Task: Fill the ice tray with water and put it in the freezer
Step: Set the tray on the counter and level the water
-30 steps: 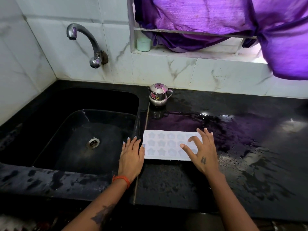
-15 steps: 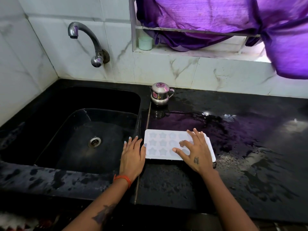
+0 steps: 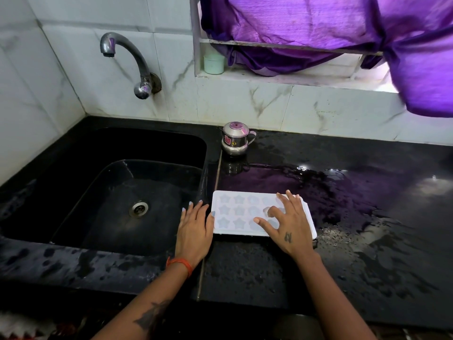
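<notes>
While the black sink [image 3: 73,153] sits far left of the ice tray [image 3: 235,212], its steel drain [image 3: 139,208] lies at the basin bottom and the curved tap [image 3: 127,60] juts from the wall tiles above. Left hand [image 3: 195,229] lies flat on the countertop [image 3: 245,266] just left of the tray, fingers straight and close together, thumb tip touching the tray's left edge. White tray with star-shaped cells lies flat on the wet counter. Small steel pot [image 3: 235,138] stands behind the tray, well apart. Right hand [image 3: 289,225] rests on the tray's right half, fingers spread and bent, tips pressing down. Purple curtain [image 3: 343,33] hangs above, behind the tray.
</notes>
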`<state>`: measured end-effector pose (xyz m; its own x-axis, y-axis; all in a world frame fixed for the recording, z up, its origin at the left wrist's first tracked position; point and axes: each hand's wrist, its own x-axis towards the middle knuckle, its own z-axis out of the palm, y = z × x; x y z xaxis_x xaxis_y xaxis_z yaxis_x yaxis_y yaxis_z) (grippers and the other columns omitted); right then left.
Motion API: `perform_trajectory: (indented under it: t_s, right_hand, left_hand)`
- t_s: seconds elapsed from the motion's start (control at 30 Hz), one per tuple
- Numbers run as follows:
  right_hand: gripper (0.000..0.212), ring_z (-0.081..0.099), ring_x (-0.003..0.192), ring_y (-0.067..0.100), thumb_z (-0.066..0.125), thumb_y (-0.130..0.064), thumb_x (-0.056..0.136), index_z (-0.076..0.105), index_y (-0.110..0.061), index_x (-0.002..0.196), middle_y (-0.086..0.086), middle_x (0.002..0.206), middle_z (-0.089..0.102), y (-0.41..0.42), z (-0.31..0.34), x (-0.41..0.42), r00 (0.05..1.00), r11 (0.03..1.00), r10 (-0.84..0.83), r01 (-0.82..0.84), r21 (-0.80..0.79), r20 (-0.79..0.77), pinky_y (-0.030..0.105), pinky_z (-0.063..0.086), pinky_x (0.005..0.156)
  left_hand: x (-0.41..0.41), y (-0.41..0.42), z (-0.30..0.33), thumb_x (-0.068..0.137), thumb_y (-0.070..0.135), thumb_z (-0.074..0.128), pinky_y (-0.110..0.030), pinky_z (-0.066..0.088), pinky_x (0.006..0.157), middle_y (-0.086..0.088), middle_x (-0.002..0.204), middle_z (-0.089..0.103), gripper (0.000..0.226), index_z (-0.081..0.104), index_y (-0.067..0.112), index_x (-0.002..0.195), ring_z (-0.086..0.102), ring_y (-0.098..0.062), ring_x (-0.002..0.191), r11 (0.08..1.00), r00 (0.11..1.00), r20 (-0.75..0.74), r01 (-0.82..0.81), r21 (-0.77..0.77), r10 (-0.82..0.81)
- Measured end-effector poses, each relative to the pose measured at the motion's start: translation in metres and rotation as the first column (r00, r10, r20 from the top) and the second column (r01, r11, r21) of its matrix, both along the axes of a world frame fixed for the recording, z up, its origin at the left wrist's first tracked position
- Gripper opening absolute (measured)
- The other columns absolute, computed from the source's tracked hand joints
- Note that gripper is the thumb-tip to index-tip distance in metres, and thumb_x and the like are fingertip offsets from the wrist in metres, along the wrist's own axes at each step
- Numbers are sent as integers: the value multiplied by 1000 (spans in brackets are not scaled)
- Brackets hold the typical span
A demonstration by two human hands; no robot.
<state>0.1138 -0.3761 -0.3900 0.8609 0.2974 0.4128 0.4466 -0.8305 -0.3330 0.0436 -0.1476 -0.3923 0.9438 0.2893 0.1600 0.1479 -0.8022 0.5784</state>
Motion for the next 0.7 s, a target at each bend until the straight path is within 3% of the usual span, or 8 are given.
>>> perform_trajectory:
  t_s: [0.13, 0.5, 0.7]
  right_hand:
    - [59, 36, 135, 33, 34, -74, 84, 62, -22, 78, 14, 128, 57, 0, -1, 1, 1000, 1000, -1, 1, -8, 18, 46, 22, 115]
    - [57, 31, 138, 29, 37, -74, 82, 67, -25, 84, 11, 134, 53, 0, 3, -1, 999, 999, 28, -27, 31, -32, 42, 14, 117]
    - [50, 31, 138, 28, 44, -70, 80, 66, -25, 81, 11, 134, 53, -1, 4, -2, 999, 998, 38, -36, 48, -37, 39, 13, 117]
  left_hand:
    - [0, -1, 1, 91, 46, 16, -29, 1, 118, -5, 150, 35, 64, 44, 13, 137, 18, -20, 144, 1000, 1000, -1, -3, -8, 3]
    - [0, -1, 2, 91, 45, 17, -28, 0, 117, -5, 150, 34, 62, 43, 13, 138, 18, -19, 144, 1000, 1000, -9, 1, 0, -1]
    - [-1, -1, 2, 87, 54, 7, -27, -1, 116, -5, 150, 35, 75, 43, 13, 138, 18, -19, 144, 1000, 1000, -9, 0, 1, 0]
